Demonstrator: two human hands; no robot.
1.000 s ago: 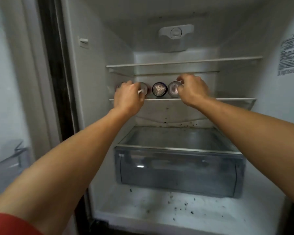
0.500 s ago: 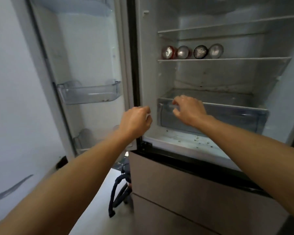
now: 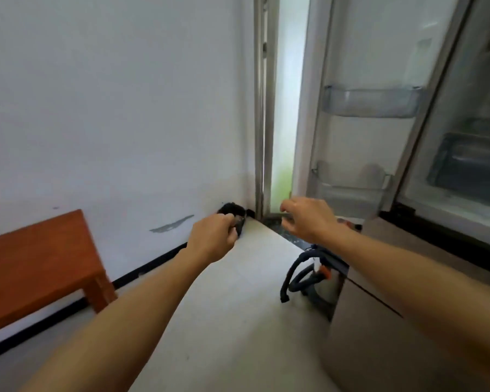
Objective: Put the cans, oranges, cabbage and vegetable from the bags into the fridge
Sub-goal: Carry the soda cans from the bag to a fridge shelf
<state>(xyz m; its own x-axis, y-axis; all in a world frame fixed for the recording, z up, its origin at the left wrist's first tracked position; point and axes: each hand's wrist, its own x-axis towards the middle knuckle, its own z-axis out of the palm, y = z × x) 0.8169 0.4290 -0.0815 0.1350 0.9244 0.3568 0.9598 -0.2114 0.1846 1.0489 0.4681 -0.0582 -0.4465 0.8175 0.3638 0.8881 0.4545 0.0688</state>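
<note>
The fridge stands open at the right edge of the view, its clear crisper drawer partly visible. Its open door carries two clear empty racks. My left hand hangs in the air over the floor, fingers curled in, holding nothing that I can see. My right hand hovers in front of the door's lower rack, fingers loosely apart and empty. No cans, oranges, cabbage or bags are in view.
An orange-brown wooden bench stands against the white wall at the left. A small black object sits in the floor corner. A grey bag with dark hoses lies by the fridge's lower drawer front.
My view has swung left, away from the fridge shelf with the cans. Both hands left the cans and dropped, empty, to floor level in front of the open door.
</note>
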